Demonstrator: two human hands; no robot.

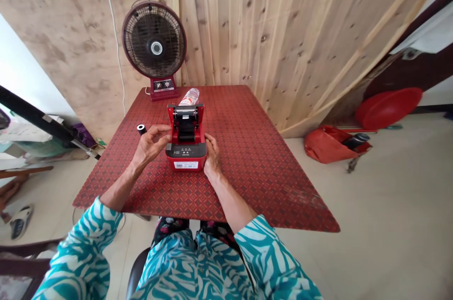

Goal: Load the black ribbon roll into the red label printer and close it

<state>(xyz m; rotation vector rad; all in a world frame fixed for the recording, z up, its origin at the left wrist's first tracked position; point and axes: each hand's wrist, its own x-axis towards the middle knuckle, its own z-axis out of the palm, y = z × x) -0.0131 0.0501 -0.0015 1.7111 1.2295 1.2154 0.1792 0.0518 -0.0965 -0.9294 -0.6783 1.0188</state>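
Note:
A red and black label printer (186, 149) stands on the table with its lid (186, 109) raised, showing a dark inner compartment. My right hand (212, 154) grips the printer's right side, fingers along its wall. At the left side is my left hand (152, 143), its fingers stretched out and partly apart; whether the fingertips touch the casing I cannot tell. Just beyond that hand lies a small black roll with a white end (141, 129). Behind the lid a clear plastic bottle (190, 96) with a red and white label lies on its side.
A dark red fan (154, 45) stands at the back left of the red patterned table (269, 182). Wooden boards (247, 21) lean against the wall behind. On the floor to the right are an orange-red bag (323, 144) and a red basin (389, 109).

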